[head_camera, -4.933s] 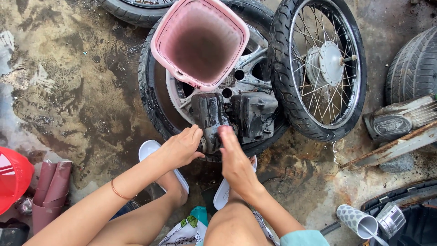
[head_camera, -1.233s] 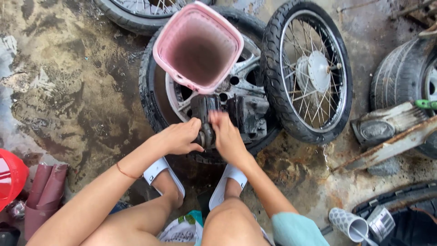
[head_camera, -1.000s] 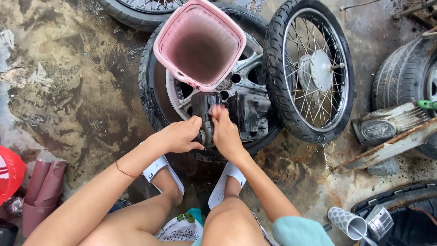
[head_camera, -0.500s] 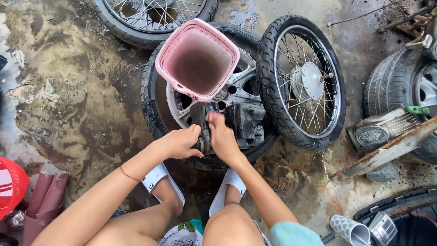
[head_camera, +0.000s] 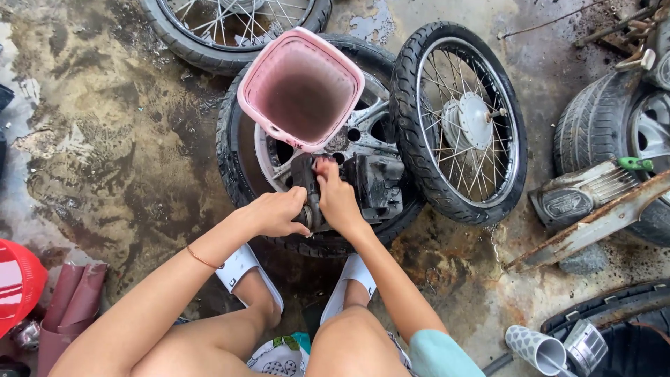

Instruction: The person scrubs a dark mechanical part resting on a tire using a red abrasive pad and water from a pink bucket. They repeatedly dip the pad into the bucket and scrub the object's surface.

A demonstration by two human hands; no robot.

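Note:
A dark, greasy metal engine part [head_camera: 373, 183] rests on a car tyre with an alloy rim [head_camera: 234, 150] lying flat on the wet concrete. My left hand [head_camera: 279, 211] grips the near lower end of the part. My right hand [head_camera: 336, 199] is wrapped around it just to the right, thumb up along its top. A pink plastic bucket [head_camera: 301, 87] stands on the rim just beyond my hands, its inside grimy.
A spoked motorcycle wheel [head_camera: 458, 120] leans against the tyre's right side; another [head_camera: 234, 31] lies behind. More tyres [head_camera: 607, 129], a rusty metal bar [head_camera: 593, 223] and scrap parts sit at right. A red basket [head_camera: 17, 283] is at far left. My white sandals [head_camera: 241, 265] are below.
The view has shifted, so the tyre and bucket sit lower in the picture. My right hand has slid slightly up along the part; my left hand keeps its grip.

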